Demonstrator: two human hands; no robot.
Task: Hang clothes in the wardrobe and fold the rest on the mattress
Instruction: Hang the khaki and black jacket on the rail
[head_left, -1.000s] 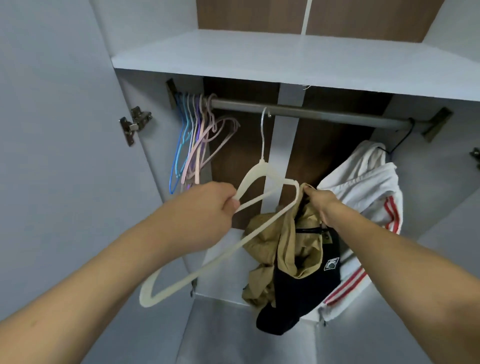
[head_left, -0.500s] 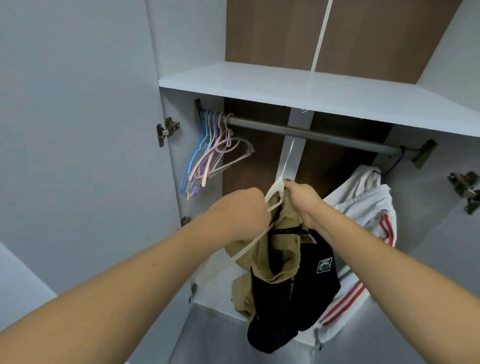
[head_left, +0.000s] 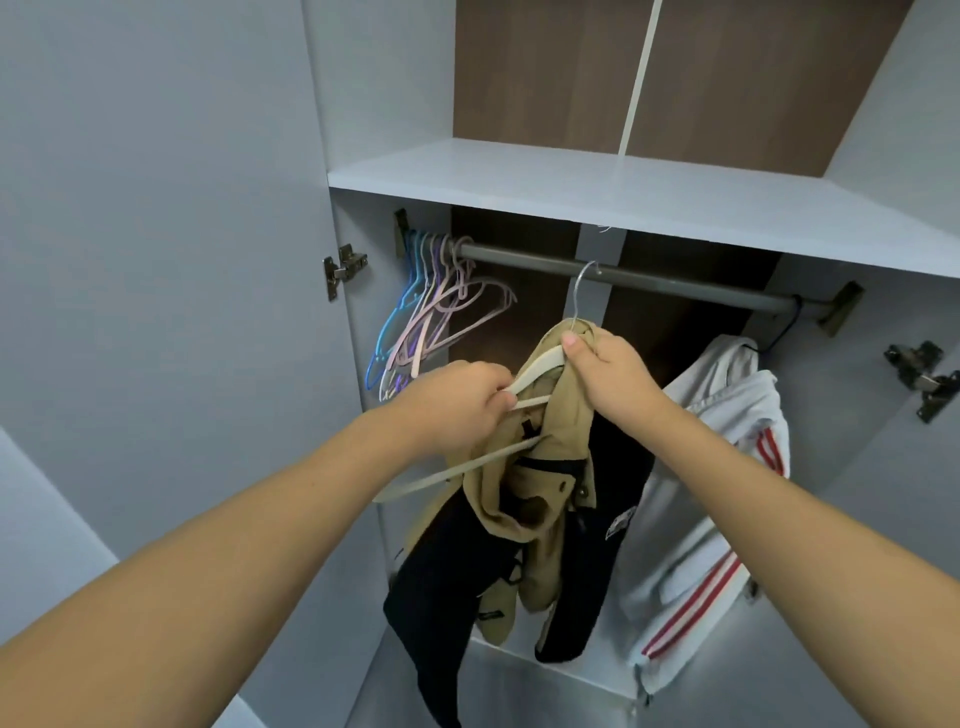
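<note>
I stand before an open wardrobe with a grey rail (head_left: 675, 286) under a white shelf (head_left: 597, 192). My left hand (head_left: 457, 405) grips the left arm of a cream hanger (head_left: 540, 364). The hanger's metal hook (head_left: 582, 291) points up just in front of the rail; I cannot tell whether it rests on it. A tan and black jacket (head_left: 545, 493) is bunched over the hanger's neck and hangs down. My right hand (head_left: 608, 374) pinches the tan fabric against the hanger's top.
Several empty pastel hangers (head_left: 431, 322) cluster at the rail's left end. A white garment with red stripes (head_left: 727, 493) hangs at the right. The open left door (head_left: 156, 260) with its hinge (head_left: 343, 267) stands close by; another hinge (head_left: 919, 371) sits at the right.
Both hands have raised the hanger and jacket toward the rail. My right hand slid from the hanger's right arm up to its neck, pulling the tan fabric over the top.
</note>
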